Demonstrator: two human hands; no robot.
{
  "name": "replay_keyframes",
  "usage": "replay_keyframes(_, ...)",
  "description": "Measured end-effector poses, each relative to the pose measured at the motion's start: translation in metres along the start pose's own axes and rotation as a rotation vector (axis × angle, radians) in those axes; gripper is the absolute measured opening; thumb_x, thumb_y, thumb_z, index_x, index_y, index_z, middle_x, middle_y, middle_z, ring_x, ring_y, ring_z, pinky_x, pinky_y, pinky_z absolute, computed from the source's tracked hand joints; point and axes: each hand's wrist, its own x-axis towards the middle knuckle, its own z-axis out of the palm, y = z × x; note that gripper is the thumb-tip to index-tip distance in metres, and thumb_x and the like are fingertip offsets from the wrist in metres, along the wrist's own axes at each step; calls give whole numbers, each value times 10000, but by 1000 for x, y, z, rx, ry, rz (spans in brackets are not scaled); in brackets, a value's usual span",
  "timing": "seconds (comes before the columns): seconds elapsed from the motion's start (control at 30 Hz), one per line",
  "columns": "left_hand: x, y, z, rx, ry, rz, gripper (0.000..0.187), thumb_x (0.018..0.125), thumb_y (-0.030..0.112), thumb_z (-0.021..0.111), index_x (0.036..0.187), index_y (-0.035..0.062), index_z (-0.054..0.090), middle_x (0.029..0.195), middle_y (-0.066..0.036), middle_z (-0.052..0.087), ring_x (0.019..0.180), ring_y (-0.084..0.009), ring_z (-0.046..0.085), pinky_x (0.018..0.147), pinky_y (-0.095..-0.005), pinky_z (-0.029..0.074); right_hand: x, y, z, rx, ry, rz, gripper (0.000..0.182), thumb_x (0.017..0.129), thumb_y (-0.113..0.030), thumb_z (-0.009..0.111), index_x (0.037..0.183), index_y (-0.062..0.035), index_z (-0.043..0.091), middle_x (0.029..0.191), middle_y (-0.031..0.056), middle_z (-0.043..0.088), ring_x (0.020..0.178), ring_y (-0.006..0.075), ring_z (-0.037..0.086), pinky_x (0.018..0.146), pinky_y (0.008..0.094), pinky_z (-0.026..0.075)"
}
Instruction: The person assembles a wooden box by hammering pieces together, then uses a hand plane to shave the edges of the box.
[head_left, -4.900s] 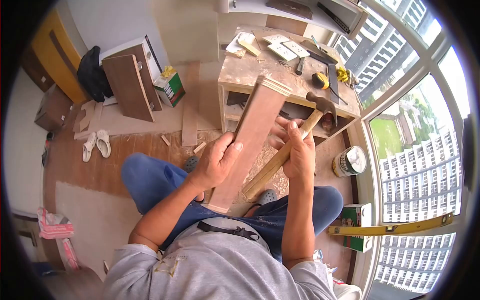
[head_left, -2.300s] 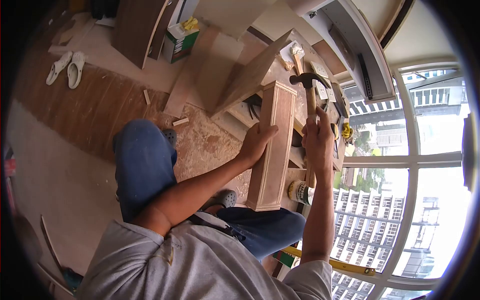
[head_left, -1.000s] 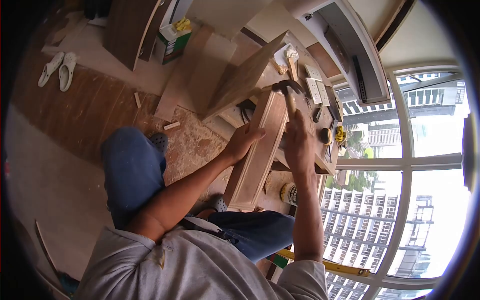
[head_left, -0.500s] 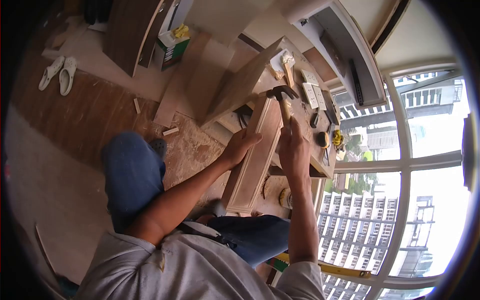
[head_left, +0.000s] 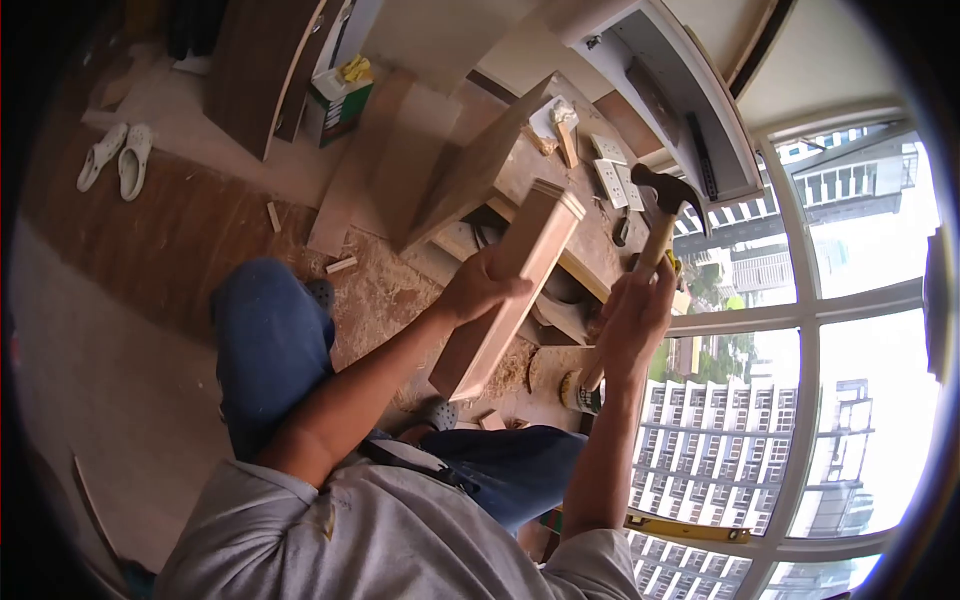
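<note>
My left hand is wrapped round a long wooden box-like piece, held tilted in front of me with its moulded end up. In my right hand is a claw hammer, gripped by its wooden handle, its dark head up and to the right of the piece. Hammer and piece are apart. Behind them stands a wooden workbench with white socket plates and a wooden-handled brush on top.
Wood shavings lie on the floor. A green and white box and pale clogs are farther off. At the right are large windows; a yellow level lies near my right elbow. A can stands below the bench.
The hammer in my right hand has moved right, away from the wooden piece. The piece in my left hand has turned, showing more of its moulded end.
</note>
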Motion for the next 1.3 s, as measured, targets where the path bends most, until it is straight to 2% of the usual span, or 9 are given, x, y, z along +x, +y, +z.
replay_keyframes(0.07, -17, 34, 16, 550, -70, 102, 548, 864, 452, 823, 1155, 25, 642, 993, -163, 746, 890, -234, 731, 829, -388, 563, -7, 1, -15, 53, 68, -21, 272, 1133, -164, 439, 1335, -5, 530, 739, 3, 559, 602, 45, 495, 524, 226, 384)
replay_keyframes(0.1, -21, 45, 26, 561, -106, 111, 548, 864, 452, 823, 1155, 25, 642, 993, -163, 746, 890, -234, 731, 829, -388, 563, -10, 2, -26, 70, 84, -21, 274, 1137, -178, 444, 1332, -2, 523, 733, 5, 555, 590, 47, 495, 516, 227, 380)
replay_keyframes(0.23, -41, 62, 51, 967, -11, 594, 363, 850, 302, 841, 871, 67, 566, 794, -178, 676, 757, -379, 718, 606, -488, 554, -31, 22, -54, 452, 118, 172, 245, 1127, -235, 515, 1271, -37, 519, 775, 25, 586, 545, 73, 533, 485, 232, 455)
replay_keyframes(0.33, -52, 75, 56, 1062, 33, 637, 355, 855, 302, 836, 865, 61, 575, 759, -173, 668, 750, -378, 718, 607, -485, 558, -39, 21, -53, 608, 136, 370, 239, 1072, -220, 638, 1232, -80, 530, 882, 41, 639, 561, 80, 521, 482, 241, 448)
replay_keyframes(0.4, -58, 81, 60, 1097, -5, 622, 350, 861, 299, 827, 886, 45, 589, 761, -198, 678, 773, -393, 721, 635, -490, 566, -40, 29, -46, 821, 113, 373, 257, 1050, -216, 675, 1217, -91, 524, 870, 29, 624, 551, 76, 519, 474, 243, 459)
replay_keyframes(0.57, -80, 110, 71, 1069, -193, 265, 382, 867, 308, 829, 937, -1, 616, 929, -261, 714, 861, -443, 720, 724, -505, 557, -37, 27, -34, 816, 116, 303, 259, 1023, -228, 719, 1163, -106, 539, 810, -3, 584, 532, 72, 511, 466, 246, 469)
replay_keyframes(0.67, -99, 132, 89, 1279, -149, 275, 325, 891, 280, 781, 960, 16, 605, 842, -243, 703, 822, -418, 721, 710, -504, 573, -41, 33, -35, 739, 114, 313, 247, 1018, -241, 730, 1129, -109, 554, 767, -22, 554, 527, 76, 506, 471, 253, 467)
replay_keyframes(0.87, -118, 139, 100, 1586, -129, 430, 232, 914, 213, 742, 965, 49, 585, 891, -187, 680, 855, -397, 691, 749, -508, 550, -56, 61, -22, 1348, -29, 343, 281, 1000, -189, 746, 1190, -105, 557, 803, -1, 563, 528, 93, 498, 463, 272, 457)
replay_keyframes(1.3, -115, 124, 95, 1796, -138, 474, 231, 879, 199, 776, 943, 77, 590, 900, -132, 653, 866, -360, 682, 736, -478, 556, -68, 75, -31, 1402, -36, 437, 371, 964, -110, 749, 1258, -120, 522, 795, 6, 547, 523, 107, 500, 451, 276, 447)
